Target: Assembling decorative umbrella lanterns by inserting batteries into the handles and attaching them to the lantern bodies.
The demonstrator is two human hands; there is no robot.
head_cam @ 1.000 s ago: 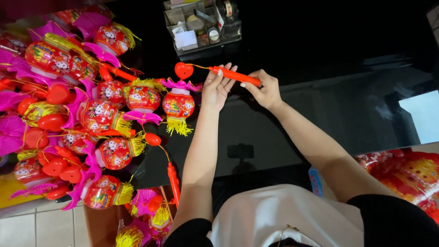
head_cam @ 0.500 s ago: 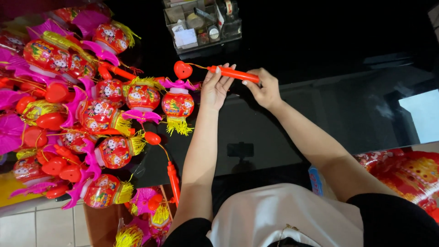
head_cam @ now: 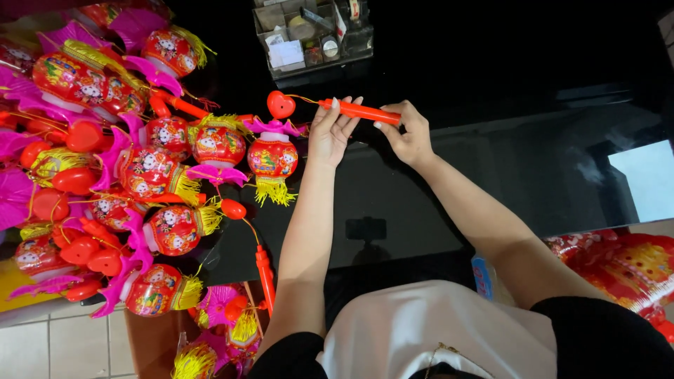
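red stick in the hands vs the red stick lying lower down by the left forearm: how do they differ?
The held stick lies nearly level, gripped by the left hand and right hand; the lower stick lies steeply angled, untouched. The held stick's wire leads to a red heart; the lower stick's leads to a red oval bulb. Both are slim red plastic handles on the dark tabletop.

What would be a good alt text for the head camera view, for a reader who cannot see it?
Seen from above, a person's left hand and right hand hold an orange handle stick over a glossy black table; a red heart hangs at its end. To the left lies a pile of red toy lanterns with pink trim and yellow tassels, and a clear organiser box stands beyond the hands.
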